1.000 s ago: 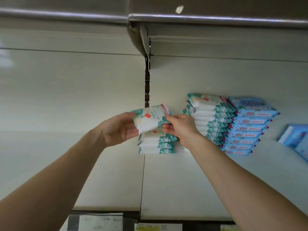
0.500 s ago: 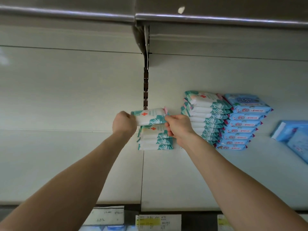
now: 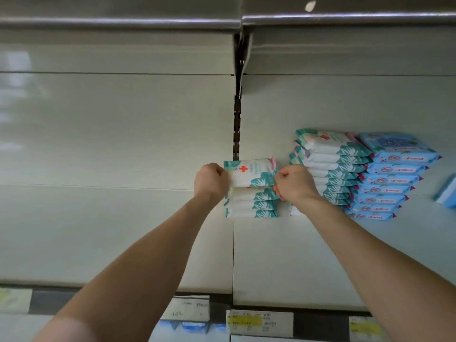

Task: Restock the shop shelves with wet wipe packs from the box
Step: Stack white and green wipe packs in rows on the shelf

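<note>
A white and teal wet wipe pack (image 3: pixel 249 171) with a red cross lies flat on top of a short stack of the same packs (image 3: pixel 251 203) at the back of the white shelf (image 3: pixel 271 255). My left hand (image 3: pixel 209 180) grips the pack's left end with curled fingers. My right hand (image 3: pixel 293 183) grips its right end the same way. Both arms reach deep into the shelf. The box is out of sight.
A taller stack of teal packs (image 3: pixel 330 166) stands just right of my right hand, with a stack of blue packs (image 3: pixel 392 178) beside it and another blue pack (image 3: pixel 446 193) at the far right. The upper shelf's underside (image 3: pixel 222 21) hangs overhead. Price labels (image 3: pixel 259 322) line the front edge.
The tilted pack has been turned flat and lowered onto the short stack. Both hands moved further back into the shelf and closed round its ends.
</note>
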`<act>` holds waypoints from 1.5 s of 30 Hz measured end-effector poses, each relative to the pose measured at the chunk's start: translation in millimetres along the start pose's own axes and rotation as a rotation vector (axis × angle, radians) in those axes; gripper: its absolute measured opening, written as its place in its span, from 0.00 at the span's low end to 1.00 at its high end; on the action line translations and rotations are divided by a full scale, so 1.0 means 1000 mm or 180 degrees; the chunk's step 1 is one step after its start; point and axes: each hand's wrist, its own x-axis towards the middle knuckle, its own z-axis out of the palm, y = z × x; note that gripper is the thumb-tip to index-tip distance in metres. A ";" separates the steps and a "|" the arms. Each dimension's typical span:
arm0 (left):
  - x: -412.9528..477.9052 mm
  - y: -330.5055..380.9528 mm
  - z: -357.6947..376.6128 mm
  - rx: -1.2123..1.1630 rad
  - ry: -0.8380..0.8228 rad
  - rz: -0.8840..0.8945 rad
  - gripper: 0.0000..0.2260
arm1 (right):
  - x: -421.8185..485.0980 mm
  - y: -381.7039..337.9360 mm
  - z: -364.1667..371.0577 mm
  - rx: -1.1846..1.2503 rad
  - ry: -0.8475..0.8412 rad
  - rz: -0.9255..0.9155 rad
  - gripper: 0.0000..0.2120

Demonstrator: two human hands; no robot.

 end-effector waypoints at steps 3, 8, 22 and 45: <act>0.006 -0.004 0.004 -0.0125 -0.0174 -0.0180 0.10 | -0.004 0.000 0.004 -0.0947 0.0280 -0.0444 0.13; 0.011 -0.008 0.013 0.0062 -0.0357 -0.0197 0.12 | -0.007 -0.005 0.001 -0.1622 0.0229 -0.0600 0.17; 0.014 -0.014 0.020 0.0289 -0.0387 -0.0505 0.15 | -0.001 0.015 0.006 -0.1541 -0.0061 -0.0517 0.16; -0.001 0.002 0.022 -0.0832 -0.1607 -0.1074 0.14 | 0.000 0.017 0.013 -0.1038 -0.0855 -0.0028 0.20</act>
